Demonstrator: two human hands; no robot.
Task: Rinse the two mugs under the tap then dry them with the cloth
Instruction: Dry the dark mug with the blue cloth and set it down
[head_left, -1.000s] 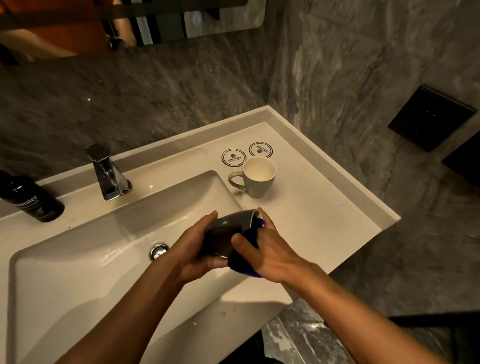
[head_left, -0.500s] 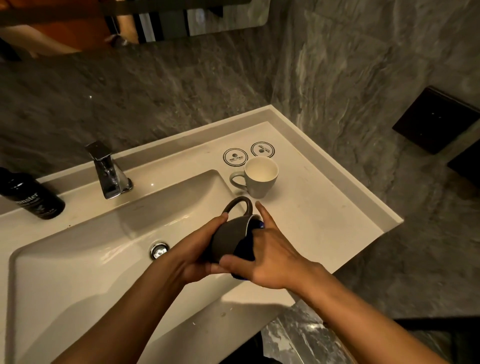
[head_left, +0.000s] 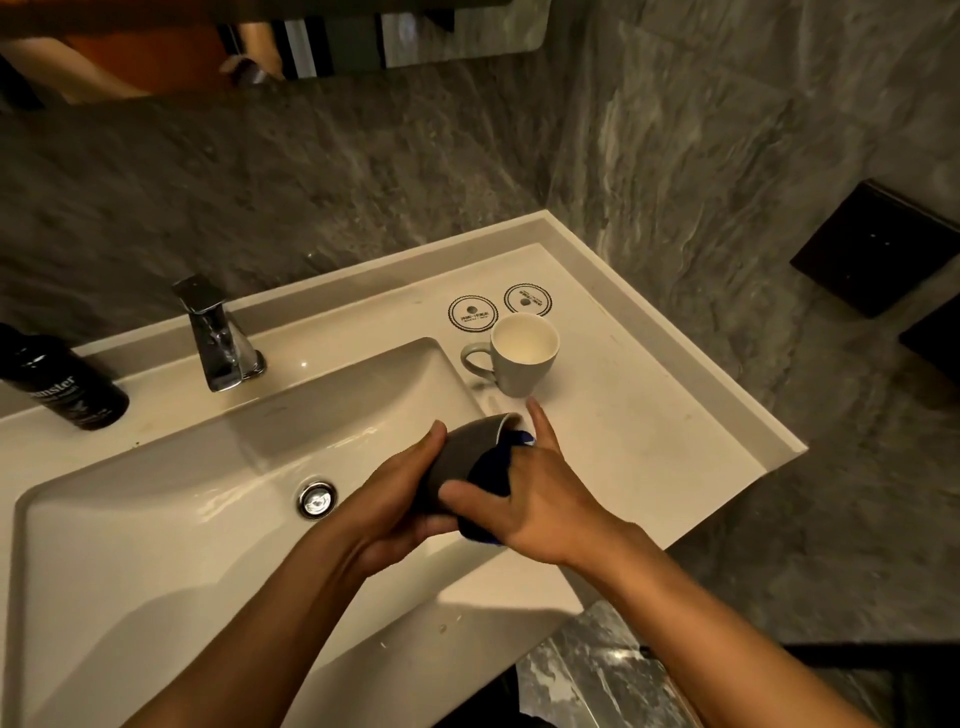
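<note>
A dark grey mug (head_left: 462, 457) lies on its side in my left hand (head_left: 400, 499), over the right end of the basin, its mouth facing right. My right hand (head_left: 535, 493) presses a dark blue cloth (head_left: 493, 478) against and into the mug's mouth, forefinger stretched out. Its handle is hidden. A light grey mug (head_left: 519, 358) stands upright on the counter beyond my hands, handle to the left. The chrome tap (head_left: 218, 338) at the back of the basin has no water running.
The white sink (head_left: 156, 519) has a chrome drain (head_left: 316, 499). A black bottle (head_left: 62, 384) lies at the left on the counter. Two round coasters (head_left: 472, 313) sit behind the light mug. Grey marble walls close in behind and to the right.
The dark mug has turned in my hands: its handle, on top half a second ago, is now out of sight. My right hand has shifted around the mug's mouth with the cloth.
</note>
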